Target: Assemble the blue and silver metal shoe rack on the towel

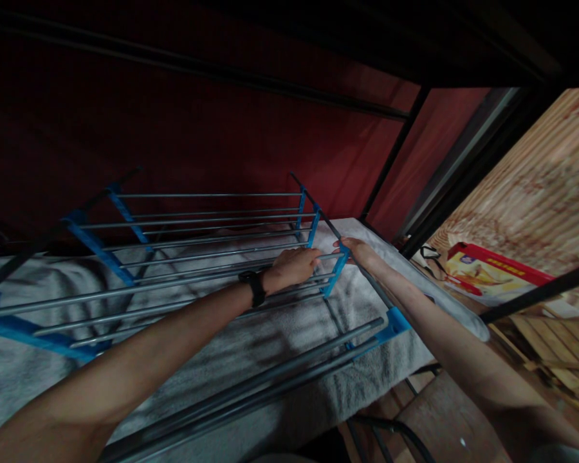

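Observation:
A folding rack point(197, 222) of grey metal rods and blue plastic brackets lies on a grey towel point(270, 334) spread over a bed. My left hand point(294, 267), with a black band on its wrist, is closed over the rods near the rack's right end. My right hand point(354, 247) grips the blue end bracket point(338, 267) at the same corner. Both arms reach forward across the lower rods point(289, 373) of the rack.
A dark red wall point(174, 128) and black bed-frame bars point(395, 148) close in the back and top. To the right, a red and yellow box point(492, 276) lies on wooden slats point(550, 334) beside a wood-patterned panel point(535, 193).

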A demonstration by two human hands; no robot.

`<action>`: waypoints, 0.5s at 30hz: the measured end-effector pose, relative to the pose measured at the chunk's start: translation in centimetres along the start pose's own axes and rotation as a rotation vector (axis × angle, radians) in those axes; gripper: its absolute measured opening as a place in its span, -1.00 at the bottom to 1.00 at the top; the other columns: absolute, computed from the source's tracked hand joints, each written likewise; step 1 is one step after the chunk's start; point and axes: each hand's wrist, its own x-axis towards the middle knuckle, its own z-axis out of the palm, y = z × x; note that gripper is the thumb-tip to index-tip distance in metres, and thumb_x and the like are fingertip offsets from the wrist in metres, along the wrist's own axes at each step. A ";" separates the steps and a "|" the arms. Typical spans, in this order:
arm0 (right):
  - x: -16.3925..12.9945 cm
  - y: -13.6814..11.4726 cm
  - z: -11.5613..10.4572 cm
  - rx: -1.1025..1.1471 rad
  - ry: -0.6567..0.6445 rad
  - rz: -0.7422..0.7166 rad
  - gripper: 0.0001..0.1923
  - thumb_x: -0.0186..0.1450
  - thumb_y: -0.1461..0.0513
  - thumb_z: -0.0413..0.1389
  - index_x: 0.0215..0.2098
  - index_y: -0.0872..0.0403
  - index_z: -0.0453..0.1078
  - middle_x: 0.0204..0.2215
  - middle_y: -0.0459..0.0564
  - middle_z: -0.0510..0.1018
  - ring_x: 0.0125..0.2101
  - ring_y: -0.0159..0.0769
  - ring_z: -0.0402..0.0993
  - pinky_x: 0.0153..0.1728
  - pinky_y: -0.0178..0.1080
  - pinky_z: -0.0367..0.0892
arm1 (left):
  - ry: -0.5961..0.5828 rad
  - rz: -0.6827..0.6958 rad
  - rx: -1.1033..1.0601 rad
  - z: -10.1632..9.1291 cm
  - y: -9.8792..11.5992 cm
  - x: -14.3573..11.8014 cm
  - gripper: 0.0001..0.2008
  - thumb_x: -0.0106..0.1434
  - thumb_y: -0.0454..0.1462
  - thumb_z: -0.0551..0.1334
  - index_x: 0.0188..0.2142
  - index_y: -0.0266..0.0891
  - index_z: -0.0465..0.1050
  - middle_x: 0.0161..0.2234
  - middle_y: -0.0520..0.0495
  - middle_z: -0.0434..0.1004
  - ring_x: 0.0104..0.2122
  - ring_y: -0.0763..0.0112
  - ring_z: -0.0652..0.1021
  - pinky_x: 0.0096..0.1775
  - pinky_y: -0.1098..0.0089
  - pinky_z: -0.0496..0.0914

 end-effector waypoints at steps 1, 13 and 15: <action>-0.1 0.0 0.0 0.000 0.000 0.001 -0.69 0.39 0.11 -0.06 -0.22 0.09 0.47 -0.32 0.05 0.63 -0.35 -0.30 0.50 -0.28 -0.31 0.38 | 0.001 -0.001 -0.001 0.0 0.0 0.0 -0.70 0.42 -0.21 0.01 -0.04 -0.12 0.48 -0.07 -0.12 0.61 -0.08 0.18 0.59 -0.10 0.28 0.42; -0.3 0.0 0.1 -0.008 -0.001 -0.028 -0.71 0.38 0.12 -0.05 -0.21 0.09 0.45 -0.31 0.05 0.62 -0.33 -0.30 0.52 -0.29 -0.32 0.38 | -0.015 -0.004 -0.022 0.1 0.1 0.4 -0.70 0.42 -0.21 0.00 -0.06 -0.12 0.49 -0.10 -0.10 0.62 -0.09 0.22 0.59 -0.13 0.34 0.40; -0.3 0.0 0.1 -0.011 -0.002 -0.033 -0.70 0.38 0.11 -0.05 -0.21 0.09 0.45 -0.31 0.04 0.62 -0.33 -0.30 0.52 -0.28 -0.32 0.38 | -0.014 0.001 -0.021 0.1 0.0 0.4 -0.70 0.42 -0.20 0.00 -0.06 -0.12 0.49 -0.11 -0.10 0.62 -0.10 0.22 0.59 -0.14 0.34 0.41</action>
